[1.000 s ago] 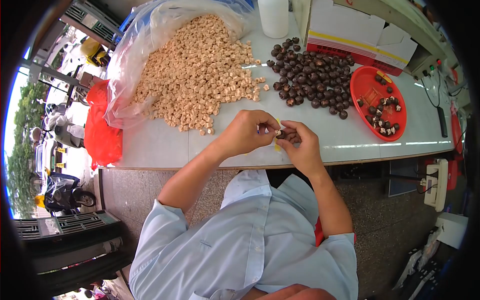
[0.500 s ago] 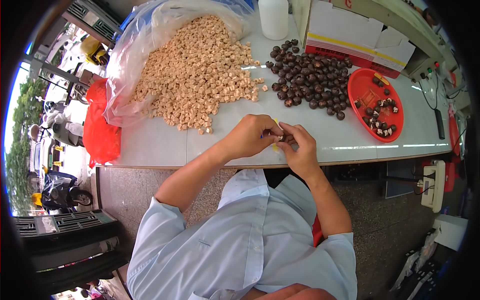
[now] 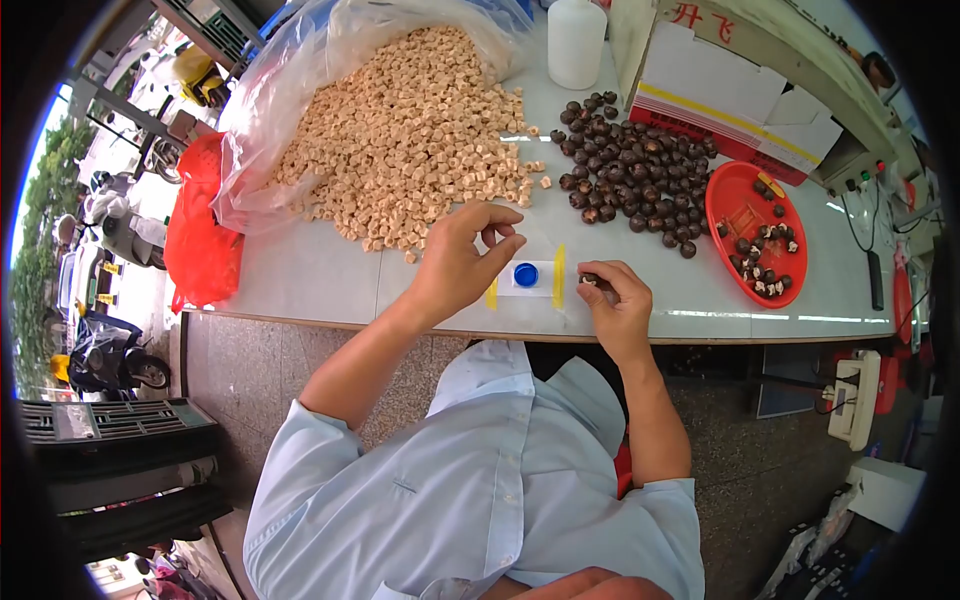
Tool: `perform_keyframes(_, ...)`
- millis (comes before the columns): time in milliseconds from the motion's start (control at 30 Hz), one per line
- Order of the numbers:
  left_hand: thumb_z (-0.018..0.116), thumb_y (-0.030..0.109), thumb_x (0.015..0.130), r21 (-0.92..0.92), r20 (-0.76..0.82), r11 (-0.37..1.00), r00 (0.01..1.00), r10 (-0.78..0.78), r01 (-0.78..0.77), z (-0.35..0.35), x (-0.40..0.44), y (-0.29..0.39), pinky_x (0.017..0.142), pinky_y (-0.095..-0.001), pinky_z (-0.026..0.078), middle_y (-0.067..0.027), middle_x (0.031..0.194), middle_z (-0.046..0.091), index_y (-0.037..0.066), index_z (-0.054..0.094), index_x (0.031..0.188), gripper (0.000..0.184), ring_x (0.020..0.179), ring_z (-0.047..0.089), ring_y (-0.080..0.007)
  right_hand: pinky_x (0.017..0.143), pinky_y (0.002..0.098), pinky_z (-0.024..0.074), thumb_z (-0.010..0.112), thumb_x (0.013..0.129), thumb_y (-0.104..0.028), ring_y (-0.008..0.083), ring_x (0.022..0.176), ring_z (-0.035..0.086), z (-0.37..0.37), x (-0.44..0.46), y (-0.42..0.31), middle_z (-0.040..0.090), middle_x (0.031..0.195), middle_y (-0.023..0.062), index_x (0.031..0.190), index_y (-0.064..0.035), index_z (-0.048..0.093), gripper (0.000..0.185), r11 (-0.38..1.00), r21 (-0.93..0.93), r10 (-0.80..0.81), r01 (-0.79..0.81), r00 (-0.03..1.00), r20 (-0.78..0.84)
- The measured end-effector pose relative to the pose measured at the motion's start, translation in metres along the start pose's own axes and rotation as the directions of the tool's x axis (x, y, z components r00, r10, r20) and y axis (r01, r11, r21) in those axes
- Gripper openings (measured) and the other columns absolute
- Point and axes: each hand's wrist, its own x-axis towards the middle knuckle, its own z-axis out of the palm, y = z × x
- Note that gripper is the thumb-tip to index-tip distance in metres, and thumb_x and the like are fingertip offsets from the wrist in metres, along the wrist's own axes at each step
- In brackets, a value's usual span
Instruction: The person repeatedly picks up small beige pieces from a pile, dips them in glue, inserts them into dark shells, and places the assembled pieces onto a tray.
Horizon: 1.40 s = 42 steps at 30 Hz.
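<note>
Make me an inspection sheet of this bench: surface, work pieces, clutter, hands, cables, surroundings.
Surface: pale, glossy tabletop, streaked with glare.
Work pieces: heap of pale cubes, partly in a clear plastic bag; heap of dark balls; red dish with more balls, some showing white; blue round piece between yellow tape strips.
Clutter: white bottle and white-and-red carton at the back; red bag at the left end.
Left hand: above the tabletop, open, nothing seen in it.
Right hand: pinches one dark ball.
Cables: dark cable at the right end.
Surroundings: parked scooters on the left, speckled floor below.
</note>
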Motion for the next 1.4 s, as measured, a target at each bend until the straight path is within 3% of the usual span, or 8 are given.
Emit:
perform_keyframes(233, 0.083, 0.005, 0.091, 0.025, -0.033, 1.0, 0.999, 0.01, -0.009, 0.0, -0.002, 0.004, 0.079, -0.0307, 0.055, -0.0052, 0.093, 0.073, 0.002, 0.076, 0.11, 0.021, 0.083, 0.064, -0.0142, 0.083, 0.0285, 0.0587, 0.085, 0.095, -0.01, 0.0163, 0.091, 0.072, 0.0, 0.001, 0.008, 0.074, 0.106, 0.0087, 0.116, 0.0024, 0.076, 0.027, 0.999, 0.041, -0.002, 0.002, 1.0, -0.013)
perform_keyframes(333, 0.083, 0.005, 0.092, -0.001, -0.04, 1.0, 0.999, -0.002, 0.002, -0.001, -0.004, 0.003, 0.078, -0.0308, 0.055, -0.005, 0.093, 0.073, 0.001, 0.076, 0.111, 0.021, 0.083, 0.064, -0.0141, 0.081, 0.03, 0.0591, 0.091, 0.091, -0.024, 0.0158, 0.091, 0.072, -0.019, 0.0, 0.016, 0.074, 0.105, 0.0071, 0.117, 0.0009, 0.074, 0.04, 0.877, 0.425, 0.186, -0.222, 0.975, 0.126)
perform_keyframes(433, 0.082, 0.004, 0.092, -0.037, -0.043, 0.999, 0.999, -0.032, 0.03, -0.003, -0.007, 0.0, 0.078, -0.0306, 0.054, -0.0047, 0.093, 0.072, 0.001, 0.075, 0.112, 0.022, 0.083, 0.063, -0.0134, 0.077, 0.0301, 0.0586, 0.095, 0.082, -0.041, 0.0148, 0.088, 0.071, -0.03, 0.0, 0.022, 0.073, 0.102, 0.0058, 0.116, -0.0012, 0.072, 0.057, 0.724, 0.652, 0.132, -0.226, 0.973, 0.191)
perform_keyframes(533, 0.081, 0.003, 0.092, -0.067, -0.043, 0.997, 0.998, -0.05, 0.047, -0.007, -0.01, -0.002, 0.079, -0.0298, 0.054, -0.0039, 0.092, 0.072, 0.0, 0.075, 0.114, 0.023, 0.083, 0.062, -0.0121, 0.073, 0.0291, 0.0569, 0.094, 0.075, -0.052, 0.0143, 0.084, 0.069, -0.028, 0.001, 0.018, 0.072, 0.099, 0.0052, 0.113, -0.0018, 0.072, 0.067, 0.727, 0.649, 0.125, -0.226, 0.972, 0.198)
perform_keyframes(733, 0.082, 0.007, 0.092, -0.062, -0.079, 0.996, 0.994, -0.07, 0.065, -0.013, -0.017, -0.018, 0.073, -0.0307, 0.054, -0.0067, 0.091, 0.072, 0.0, 0.075, 0.115, 0.025, 0.078, 0.063, -0.0144, 0.072, 0.0297, 0.0552, 0.093, 0.076, -0.054, 0.0151, 0.084, 0.068, -0.03, 0.0, 0.021, 0.071, 0.1, 0.0055, 0.11, -0.0041, 0.07, 0.065, 0.701, 0.679, 0.096, -0.218, 0.972, 0.213)
perform_keyframes(1033, 0.082, 0.008, 0.093, -0.074, -0.081, 0.99, 0.989, -0.127, 0.121, -0.01, -0.025, -0.033, 0.072, -0.0296, 0.053, -0.0063, 0.09, 0.072, -0.001, 0.075, 0.115, 0.025, 0.076, 0.061, -0.0123, 0.076, 0.0308, 0.0544, 0.09, 0.091, -0.037, 0.0179, 0.09, 0.069, -0.032, -0.001, 0.019, 0.071, 0.1, 0.0074, 0.113, -0.0086, 0.063, 0.045, 0.684, 0.701, 0.017, -0.2, 0.966, 0.259)
perform_keyframes(1233, 0.08, 0.003, 0.094, -0.09, -0.1, 0.979, 0.976, -0.194, 0.185, -0.007, -0.027, -0.036, 0.077, -0.0286, 0.053, -0.0034, 0.09, 0.07, -0.002, 0.075, 0.113, 0.021, 0.081, 0.061, -0.0106, 0.078, 0.0311, 0.053, 0.09, 0.091, -0.039, 0.0182, 0.089, 0.067, -0.032, -0.003, 0.02, 0.07, 0.098, 0.0071, 0.113, -0.0089, 0.062, 0.046, 0.695, 0.692, 0.04, -0.194, 0.972, 0.231)
perform_keyframes(1400, 0.08, 0.004, 0.094, -0.091, -0.107, 0.974, 0.971, -0.215, 0.206, -0.01, -0.029, -0.041, 0.077, -0.0285, 0.052, -0.0032, 0.09, 0.071, -0.002, 0.075, 0.113, 0.02, 0.082, 0.061, -0.0108, 0.076, 0.0311, 0.0519, 0.088, 0.093, -0.04, 0.0184, 0.087, 0.065, -0.035, -0.001, 0.019, 0.067, 0.096, 0.0061, 0.113, -0.0088, 0.062, 0.045, 0.627, 0.749, 0.036, -0.213, 0.969, 0.245)
